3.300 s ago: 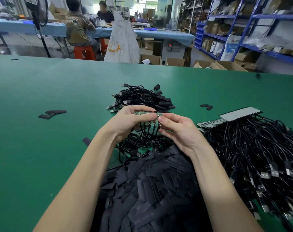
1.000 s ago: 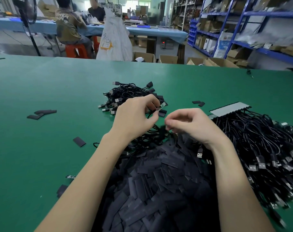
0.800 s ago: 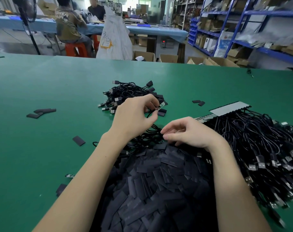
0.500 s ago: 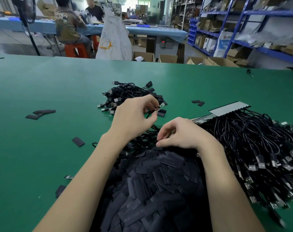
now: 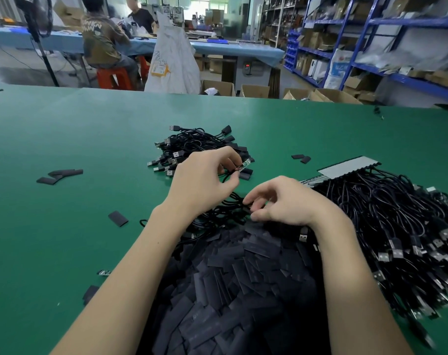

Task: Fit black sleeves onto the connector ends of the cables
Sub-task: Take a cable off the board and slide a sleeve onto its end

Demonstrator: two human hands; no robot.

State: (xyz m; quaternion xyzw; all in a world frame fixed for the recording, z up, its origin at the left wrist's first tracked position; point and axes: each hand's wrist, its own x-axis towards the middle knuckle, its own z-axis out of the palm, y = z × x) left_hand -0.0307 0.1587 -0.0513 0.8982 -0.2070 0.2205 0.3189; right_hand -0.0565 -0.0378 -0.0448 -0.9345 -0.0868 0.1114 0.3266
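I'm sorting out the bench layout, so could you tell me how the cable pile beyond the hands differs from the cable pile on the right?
The far cable pile is small and tangled; the right cable pile is much bigger, with cables fanned out in rough rows. The far pile has sleeved ends along its right edge; the right pile shows bare metal plugs. Both hold black cables on the green table.

We see a heap of flat black sleeves (image 5: 233, 283) lying nearest us on the green desk (image 5: 64, 139). Unsleeved cables (image 5: 387, 221) sprawl at the right; a smaller sleeved bundle (image 5: 192, 144) sits farther back. One bare connector end (image 5: 244, 165) is pinched in our left hand (image 5: 205, 180).
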